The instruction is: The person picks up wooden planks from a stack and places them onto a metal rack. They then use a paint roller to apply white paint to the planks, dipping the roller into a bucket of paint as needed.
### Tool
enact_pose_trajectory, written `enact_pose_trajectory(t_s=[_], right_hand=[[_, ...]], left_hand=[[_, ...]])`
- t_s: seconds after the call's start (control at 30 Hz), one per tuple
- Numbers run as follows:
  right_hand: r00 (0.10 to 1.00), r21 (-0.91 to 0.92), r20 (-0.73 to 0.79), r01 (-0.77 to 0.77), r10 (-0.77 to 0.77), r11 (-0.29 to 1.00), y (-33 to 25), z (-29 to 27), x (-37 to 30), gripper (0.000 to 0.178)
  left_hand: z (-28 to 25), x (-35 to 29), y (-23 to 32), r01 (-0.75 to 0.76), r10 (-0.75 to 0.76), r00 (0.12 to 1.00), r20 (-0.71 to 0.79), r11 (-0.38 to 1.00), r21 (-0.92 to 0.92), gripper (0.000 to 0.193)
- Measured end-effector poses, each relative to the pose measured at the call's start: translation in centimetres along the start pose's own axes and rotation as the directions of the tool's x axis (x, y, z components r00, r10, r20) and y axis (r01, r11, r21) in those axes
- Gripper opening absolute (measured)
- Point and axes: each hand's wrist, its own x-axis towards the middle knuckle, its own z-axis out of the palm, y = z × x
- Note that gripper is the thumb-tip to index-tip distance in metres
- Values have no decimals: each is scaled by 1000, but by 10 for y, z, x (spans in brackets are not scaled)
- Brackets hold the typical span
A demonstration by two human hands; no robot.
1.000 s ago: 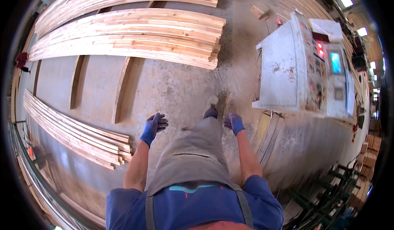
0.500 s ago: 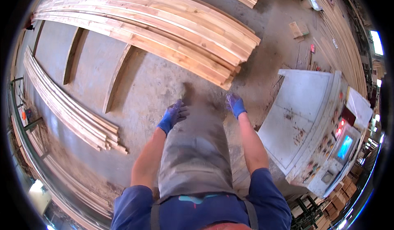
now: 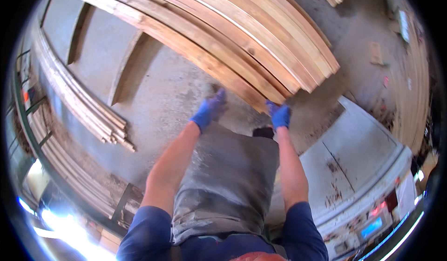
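Observation:
Long wooden planks [image 3: 205, 37] lie side by side in a stack that runs from the far left toward me. At the near end of the closest plank [image 3: 247, 96], my right hand [image 3: 280, 116] in a blue glove has its fingers closed at the corner. My left hand [image 3: 210, 110], gloved the same way, is just short of that plank's near side. Its fingers look stretched out with nothing in them, though motion blurs them. A grey apron covers my front.
Right of me stands a pale metal control cabinet [image 3: 344, 154] with a lit screen [image 3: 371, 227]. Thinner wood strips [image 3: 77, 93] lie on the left, near a green metal rail [image 3: 51, 168]. Wooden bearers [image 3: 125, 68] cross the floor under the stack. More timber lies at the far right.
I have come closer to the plank stack, which now looks larger. My right hand has gone from free air to the near plank's end. My left hand has moved toward that plank's side.

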Motion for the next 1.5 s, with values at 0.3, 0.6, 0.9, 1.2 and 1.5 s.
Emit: enact_pose_trajectory(t_s=[0.3,0.6,0.9,1.2,1.5], right_hand=[[922,442,295,-364,251,820,19,-30,-14,36],[981,271,187,-96,46,958,42,5,-28,46],[969,49,-192,-148,155,988,23,52,-46,78],[992,-194,-108,-88,68,977,35,43,-48,79],[991,-228,-91,77,-100,971,44,33,-44,69]], left_hand=[[17,51,-7,91,-106,988,-113,988,-128,44],[23,103,-32,70,-88,995,-44,945,-320,99],[52,101,-31,49,-103,986,-133,932,-358,91],[59,94,-37,-16,-46,973,-225,964,-266,80],[69,94,-45,-107,68,906,-419,992,-70,78]])
